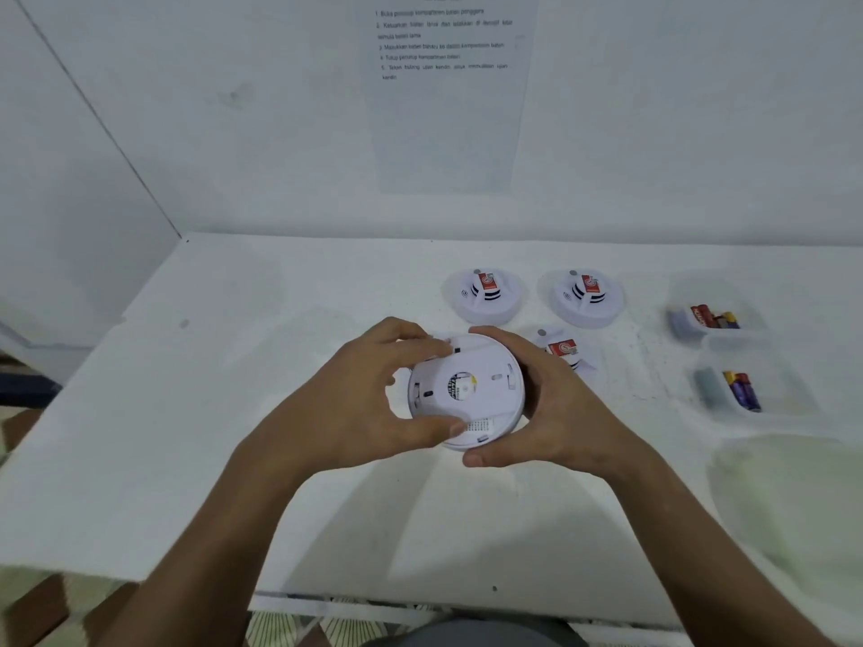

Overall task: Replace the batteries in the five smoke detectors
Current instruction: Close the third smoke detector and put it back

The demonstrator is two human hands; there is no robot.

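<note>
White round smoke detector [467,389] held above the worktop, back side up, tilted toward the camera, three more white smoke detectors with red labels lying face up behind it [485,296] [583,296] [567,352], loose batteries in two clear tubs at right [714,317] [742,389]

A white surface [187,459] stands against a white wall. Far right of centre lie two detectors [485,296] [581,297] side by side, a third [567,352] just nearer. At the right edge sit two clear tubs of batteries, one far [714,317], one nearer [742,389].
</note>
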